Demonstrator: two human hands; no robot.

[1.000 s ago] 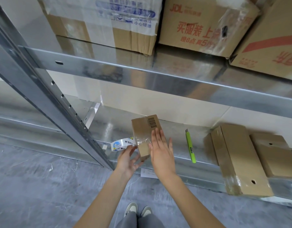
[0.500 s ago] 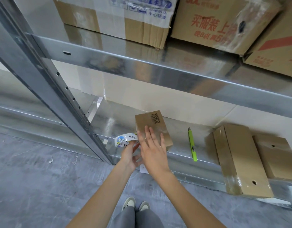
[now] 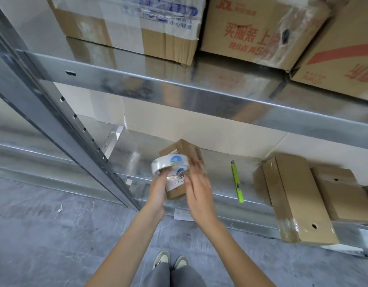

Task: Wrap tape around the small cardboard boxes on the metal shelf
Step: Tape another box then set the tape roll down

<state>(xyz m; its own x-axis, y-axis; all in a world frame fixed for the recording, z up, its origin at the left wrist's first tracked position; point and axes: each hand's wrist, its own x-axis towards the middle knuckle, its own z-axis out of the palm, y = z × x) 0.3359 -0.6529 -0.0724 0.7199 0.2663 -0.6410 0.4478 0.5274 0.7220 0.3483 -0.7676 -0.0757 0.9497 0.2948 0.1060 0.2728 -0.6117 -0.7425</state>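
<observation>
While the left hand grips the tape roll over the small box on the galvanised metal shelf, the right hand presses open fingers against it, above grey concrete floor

Both bare forearms reach forward and up from the bottom of the view, converging toward the middle. The left hand is raised at the wrist with its fingers curled round the tape roll, gripping it from below so the roll sits above the knuckles. The right hand lies just beside it, back toward the camera, fingers fairly straight and together, pressed flat against the side of the small cardboard box. Its fingertips are motion-blurred. The two hands nearly touch at the thumbs.
</observation>
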